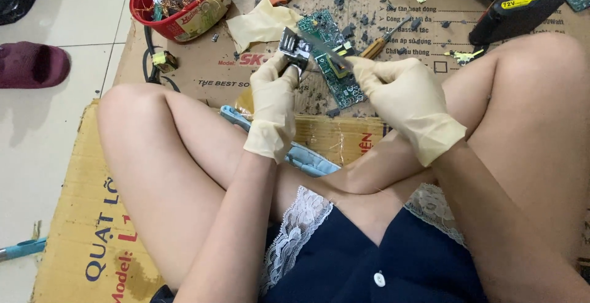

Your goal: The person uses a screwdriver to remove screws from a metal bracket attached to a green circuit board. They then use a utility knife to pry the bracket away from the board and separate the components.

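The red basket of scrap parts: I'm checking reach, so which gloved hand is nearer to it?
Left. The left hand holds a metal part just below and right of the red basket; the right hand is farther right, past the green circuit board.

The scene is bright and evenly lit by soft, diffuse light, with no harsh glare. Shadows are faint and short; a pale one spreads on the white floor tiles (37, 125) beside the knee. The cream-gloved hands (344, 94) look slightly soft from motion, while the cardboard (80, 217) print stays sharp. Edges show mild wide-angle stretch.
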